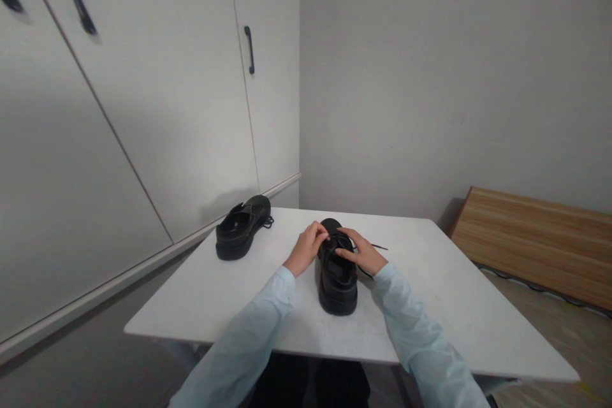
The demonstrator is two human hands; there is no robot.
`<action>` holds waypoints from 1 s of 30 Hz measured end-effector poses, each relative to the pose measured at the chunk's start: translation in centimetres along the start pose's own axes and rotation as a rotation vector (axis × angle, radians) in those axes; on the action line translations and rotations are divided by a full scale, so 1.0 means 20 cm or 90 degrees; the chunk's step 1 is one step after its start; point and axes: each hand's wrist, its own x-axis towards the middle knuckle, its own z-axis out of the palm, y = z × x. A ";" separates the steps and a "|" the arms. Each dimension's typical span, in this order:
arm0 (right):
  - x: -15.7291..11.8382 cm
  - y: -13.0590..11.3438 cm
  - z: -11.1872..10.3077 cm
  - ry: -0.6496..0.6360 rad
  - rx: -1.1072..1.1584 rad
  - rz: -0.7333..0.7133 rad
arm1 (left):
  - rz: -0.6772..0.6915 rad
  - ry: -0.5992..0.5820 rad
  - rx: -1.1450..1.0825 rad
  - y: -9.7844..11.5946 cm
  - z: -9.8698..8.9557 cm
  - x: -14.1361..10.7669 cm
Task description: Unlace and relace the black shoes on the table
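Note:
A black shoe (338, 293) stands on the white table in front of me, its heel toward me and its toe pointing away. My left hand (306, 248) is at the left side of its lacing, with thumb and finger pinched on the shoelace there. Across the right side of the upper lies my right hand (364, 254), thumb and fingers apart and touching the shoe near the tongue. A loose shoelace end (380, 247) sticks out to the right beyond my right hand. The fingers hide part of the lacing.
Another black shoe (235, 243) with a tied lace stands at the table's far left. The white table (430, 306) reaches toward a grey wall. White cabinets (191, 89) with dark handles line the left. A wood-grain panel (535, 236) is at the right.

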 end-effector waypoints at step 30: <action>0.00 0.00 0.00 0.004 0.010 0.002 | -0.118 0.066 -0.372 0.03 -0.03 0.02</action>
